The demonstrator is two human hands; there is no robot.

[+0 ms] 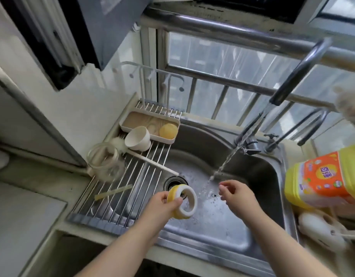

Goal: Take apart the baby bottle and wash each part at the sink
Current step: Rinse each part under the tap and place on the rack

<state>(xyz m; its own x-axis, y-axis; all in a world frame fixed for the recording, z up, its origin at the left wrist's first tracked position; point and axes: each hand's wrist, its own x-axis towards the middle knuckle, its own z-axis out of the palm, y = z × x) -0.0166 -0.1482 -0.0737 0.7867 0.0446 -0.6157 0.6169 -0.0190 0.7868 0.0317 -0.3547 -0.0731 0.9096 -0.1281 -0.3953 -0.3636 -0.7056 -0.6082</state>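
Rinsing step: left hand [162,204] pinches the yellow-and-white plastic bottle collar ring [182,202]; right hand [235,193] loosely spread, empty. Next: carry ring right, under the water stream [222,166].

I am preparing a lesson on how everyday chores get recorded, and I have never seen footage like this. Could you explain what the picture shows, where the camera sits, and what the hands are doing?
There is no machine here. A person wears a wide-angle camera on the head, so you look down along their own arms at a steel sink.

The left hand grips a yellow and white ring, likely the bottle's screw collar, over the basin. The right hand holds nothing; its fingers are loosely curled beside the stream of water running from the tap.

Left of the basin a wire rack lies across the sink. On it are the clear bottle body lying on its side, a white cup-shaped cap, and a tray holding a round yellow piece. On the right stands a yellow detergent bottle.
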